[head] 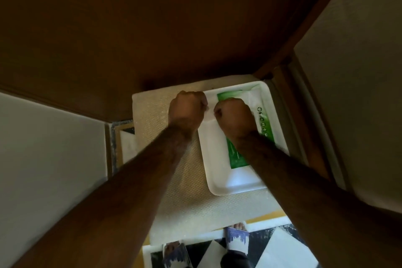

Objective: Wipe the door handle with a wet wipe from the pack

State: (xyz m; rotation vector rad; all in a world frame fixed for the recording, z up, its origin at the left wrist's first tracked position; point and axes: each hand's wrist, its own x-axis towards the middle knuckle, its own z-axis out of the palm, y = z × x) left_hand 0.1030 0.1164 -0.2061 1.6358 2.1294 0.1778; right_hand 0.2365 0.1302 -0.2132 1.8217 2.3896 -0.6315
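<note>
A green and white wet wipe pack lies in a white foam tray on a beige textured surface. My left hand and my right hand are both closed into fists close together above the tray's far left part. Between them they pinch a white wet wipe, which hangs down over the tray. My right forearm covers the middle of the pack. The brown door fills the top of the view, and no door handle shows.
A brown door frame and a pale wall stand to the right, with another pale wall at the left. Below, my feet in blue and white slippers stand on a black and white patterned floor.
</note>
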